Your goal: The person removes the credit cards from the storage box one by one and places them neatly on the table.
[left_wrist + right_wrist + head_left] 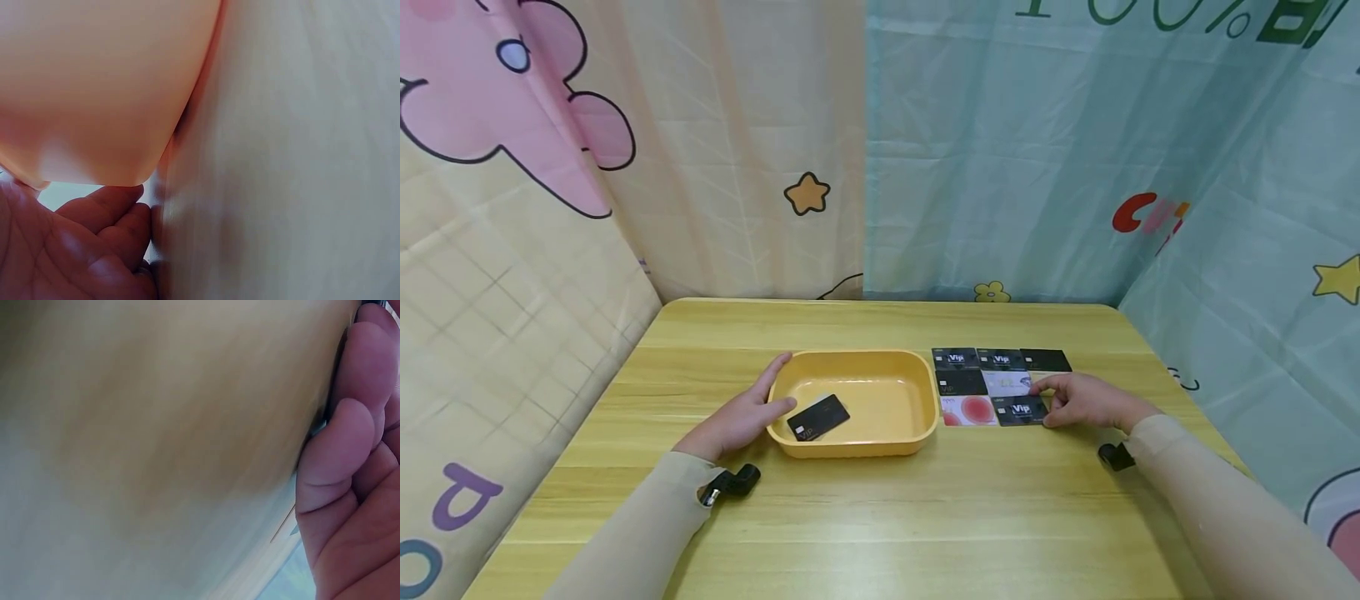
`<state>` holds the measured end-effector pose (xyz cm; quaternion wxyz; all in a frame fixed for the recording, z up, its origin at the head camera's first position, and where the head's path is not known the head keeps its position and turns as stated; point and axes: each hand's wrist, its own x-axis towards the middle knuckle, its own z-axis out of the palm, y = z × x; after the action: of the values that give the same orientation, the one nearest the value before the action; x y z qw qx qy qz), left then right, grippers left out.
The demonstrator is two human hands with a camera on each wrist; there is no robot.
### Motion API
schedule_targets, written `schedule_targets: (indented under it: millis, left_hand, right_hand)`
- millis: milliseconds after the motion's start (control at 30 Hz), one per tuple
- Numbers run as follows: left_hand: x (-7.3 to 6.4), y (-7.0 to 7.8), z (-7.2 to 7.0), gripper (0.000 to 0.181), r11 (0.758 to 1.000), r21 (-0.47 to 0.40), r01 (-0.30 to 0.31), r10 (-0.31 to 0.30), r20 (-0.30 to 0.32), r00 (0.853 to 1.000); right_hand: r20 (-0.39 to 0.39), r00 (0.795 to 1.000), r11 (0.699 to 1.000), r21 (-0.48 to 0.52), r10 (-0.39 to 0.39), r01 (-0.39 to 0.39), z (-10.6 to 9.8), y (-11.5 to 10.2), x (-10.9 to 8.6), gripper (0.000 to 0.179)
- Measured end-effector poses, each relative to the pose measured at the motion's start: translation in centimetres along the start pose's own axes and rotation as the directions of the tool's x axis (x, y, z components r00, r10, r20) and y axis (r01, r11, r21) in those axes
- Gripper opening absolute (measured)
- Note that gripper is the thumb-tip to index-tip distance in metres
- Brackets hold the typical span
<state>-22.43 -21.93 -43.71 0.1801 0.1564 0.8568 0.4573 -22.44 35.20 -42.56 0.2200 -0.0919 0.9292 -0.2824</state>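
A yellow plastic tray (857, 450) stands on the table, and a black VIP card (820, 417) lies in it over a paler edge. My left hand (741, 421) holds the tray's left end, its thumb over the rim; fingers (125, 231) show outside the wall in the left wrist view. Right of the tray, cards lie in rows. My right hand (1086, 400) is at the right edge of a black Vip card (1018, 408) in the front row, thumb and forefinger pinching it. A thin dark edge shows beside the fingertips (353, 431) in the right wrist view.
Around that card lie a pink-patterned card (970, 410), a whitish card (1006, 383), and several black cards, including one at the back right (1047, 360). A pale strip beneath it is partly hidden by my right hand. Printed curtains (1000, 167) stand behind the wooden table (880, 525).
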Motion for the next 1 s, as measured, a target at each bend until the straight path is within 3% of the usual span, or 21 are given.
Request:
schedule_targets:
  millis: [1000]
  left_hand:
    - [0.12, -0.07, 0.05, 0.08, 1.0, 0.029, 0.012, -0.012, -0.008, 1.0]
  right_hand:
    - [0.0, 1.0, 1.0, 0.007, -0.019, 0.019, 0.01, -0.18, -0.06, 0.046]
